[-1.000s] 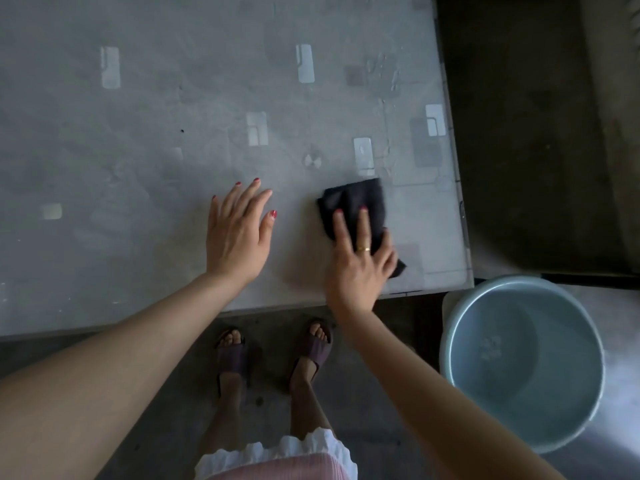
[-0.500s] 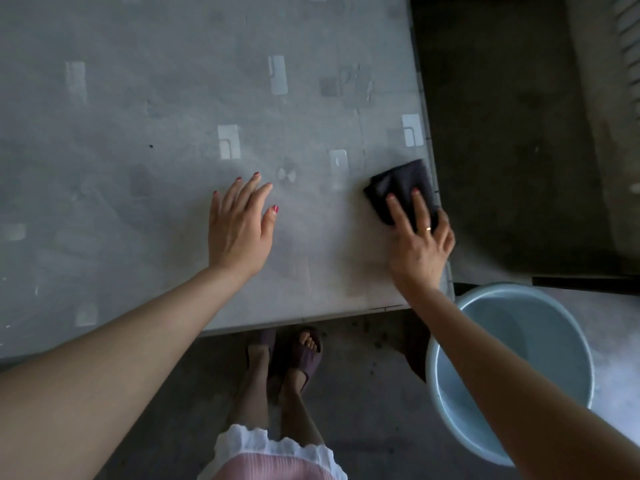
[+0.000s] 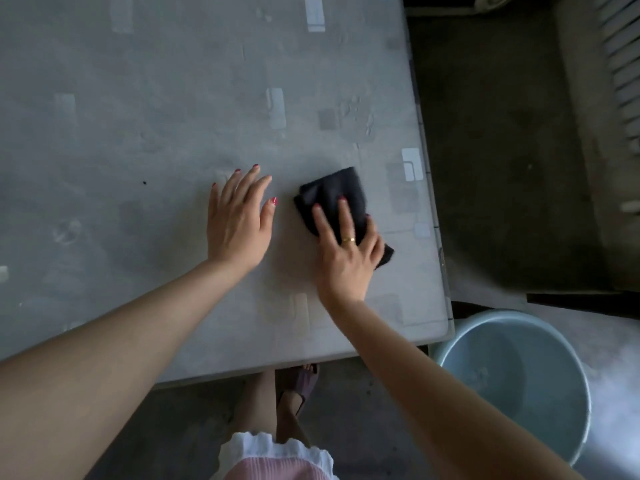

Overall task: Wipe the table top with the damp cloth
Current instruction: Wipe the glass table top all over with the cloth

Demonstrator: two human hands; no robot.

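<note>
A dark folded cloth point(image 3: 330, 195) lies on the grey table top point(image 3: 156, 109), a short way in from the table's right edge. My right hand point(image 3: 346, 258) presses flat on the cloth with straight, spread fingers; a corner of the cloth pokes out to the right of the hand. My left hand point(image 3: 239, 220) rests flat on the bare table just left of the cloth, fingers straight, holding nothing.
A pale blue bucket point(image 3: 568, 386) stands on the floor off the table's front right corner. The table's right edge point(image 3: 433, 202) borders a dark floor area. My legs and sandalled foot point(image 3: 298, 386) are below the front edge.
My right hand has slid the cloth leftward from the table's right edge back toward my left hand. The left hand has stayed in place.
</note>
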